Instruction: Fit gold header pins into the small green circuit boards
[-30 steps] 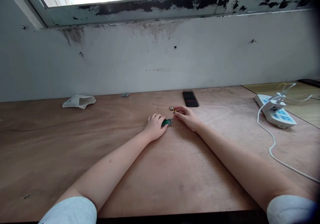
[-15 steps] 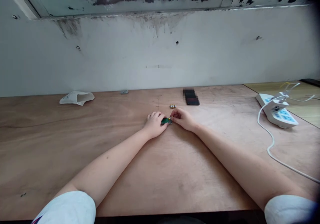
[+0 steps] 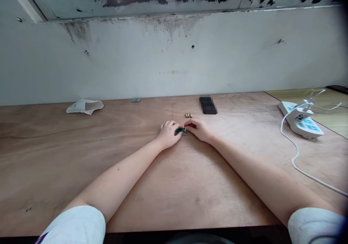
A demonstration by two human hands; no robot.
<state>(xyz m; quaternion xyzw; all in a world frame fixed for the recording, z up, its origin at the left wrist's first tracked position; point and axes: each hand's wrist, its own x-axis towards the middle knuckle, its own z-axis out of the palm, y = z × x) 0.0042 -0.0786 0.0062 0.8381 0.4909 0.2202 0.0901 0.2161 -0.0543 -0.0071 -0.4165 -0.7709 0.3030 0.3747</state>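
Note:
My left hand is closed around the left side of a small green circuit board, steadying it low over the table. Part of the board is hidden by my thumb and fingers. At the board's right end, my right hand is in a pinch, its fingertips touching or very near a tiny yellowish part. Whatever sits between those fingertips is too small to make out. Just beyond the hands lies a short row of small gold-and-silver cylinders, which look like little batteries.
A dark, pixelated flat object lies behind the cylinders. A crumpled white bag and a small grey piece rest near the wall. At the right, a white power strip holds plugs, and its white cable runs toward the table's right edge.
My right hand has shifted slightly at the board's right end, and a little more of the yellowish part shows. My left hand keeps its hold. The view has tilted a touch.

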